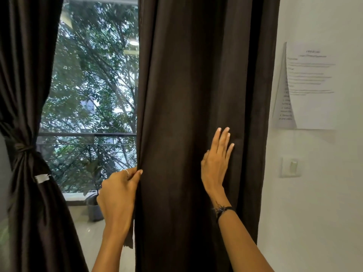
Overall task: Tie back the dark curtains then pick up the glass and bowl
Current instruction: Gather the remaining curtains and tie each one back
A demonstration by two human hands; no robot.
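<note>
Two dark brown curtains hang in front of a window. The left curtain is gathered and bound at its middle by a dark tie. The right curtain hangs loose and straight. My left hand grips the right curtain's left edge, fingers curled round the fabric. My right hand lies flat against the front of that curtain, fingers straight and pointing up. No glass or bowl is in view.
The window between the curtains shows trees and a balcony rail. A potted plant stands on the balcony floor. On the white wall to the right hang a printed paper and a light switch.
</note>
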